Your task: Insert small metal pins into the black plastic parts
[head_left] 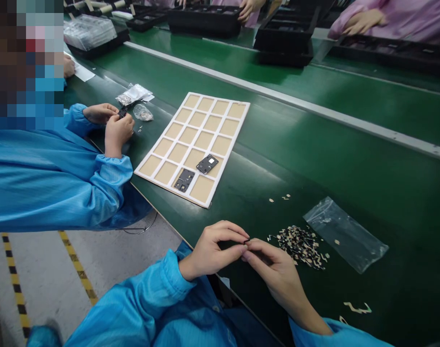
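Observation:
My left hand (214, 248) and my right hand (275, 272) meet at the fingertips over the table's near edge. Between them is a tiny dark strip-like piece (246, 241), pinched by both; its exact kind is too small to make out. Just right of my right hand lies a pile of small black and tan pieces (302, 246). A clear zip bag (346, 233) is flat beyond that pile. Ahead, a white-framed tray (159, 180) with tan compartments carries two flat black electronic parts, one (184, 180) within a compartment, the other (207, 164) tilted across dividers.
At left, a co-worker in blue has hands (118, 130) on a dark part, near small bags (143, 113). Loose bits (357, 307) lie at the right front. Black bins (205, 21) and people in pink line the far side, past a pale rail (277, 103).

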The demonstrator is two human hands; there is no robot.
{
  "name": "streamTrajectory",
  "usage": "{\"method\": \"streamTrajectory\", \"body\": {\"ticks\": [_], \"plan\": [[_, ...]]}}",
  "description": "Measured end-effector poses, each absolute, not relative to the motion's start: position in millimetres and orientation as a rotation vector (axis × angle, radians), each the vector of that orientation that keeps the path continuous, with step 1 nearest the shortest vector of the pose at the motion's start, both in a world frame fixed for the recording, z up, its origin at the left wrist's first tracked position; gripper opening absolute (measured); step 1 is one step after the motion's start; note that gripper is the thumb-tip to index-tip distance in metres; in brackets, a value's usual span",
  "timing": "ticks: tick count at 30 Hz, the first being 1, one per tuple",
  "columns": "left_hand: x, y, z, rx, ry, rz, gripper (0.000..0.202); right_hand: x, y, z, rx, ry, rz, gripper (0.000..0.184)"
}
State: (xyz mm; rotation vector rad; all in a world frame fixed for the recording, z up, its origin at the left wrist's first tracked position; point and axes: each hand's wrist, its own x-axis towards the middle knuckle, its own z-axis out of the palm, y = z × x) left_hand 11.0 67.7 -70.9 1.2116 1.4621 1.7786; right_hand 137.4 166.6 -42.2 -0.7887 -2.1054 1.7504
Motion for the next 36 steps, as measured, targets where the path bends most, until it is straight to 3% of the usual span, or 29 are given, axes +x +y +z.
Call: {"method": "streamTrajectory", "body": {"ticks": [29,32,36], "plan": [[12.9,66.9,-71.4,1.158,1.506,1.757,0.017,136.8,167.7,-40.5,-0.784,-2.030,1.764,0.034],[9.3,65.4,-60.8,1.150,1.638,1.855,0.019,137.6,168.2,-42.2,-0.794,-2.037,1.761,0.037],[8.0,61.6,-20.9,1.636,1.619,1.859,0.028,143.4,169.1,-48.1,-0.789,-2.161,1.665,0.042]]}}
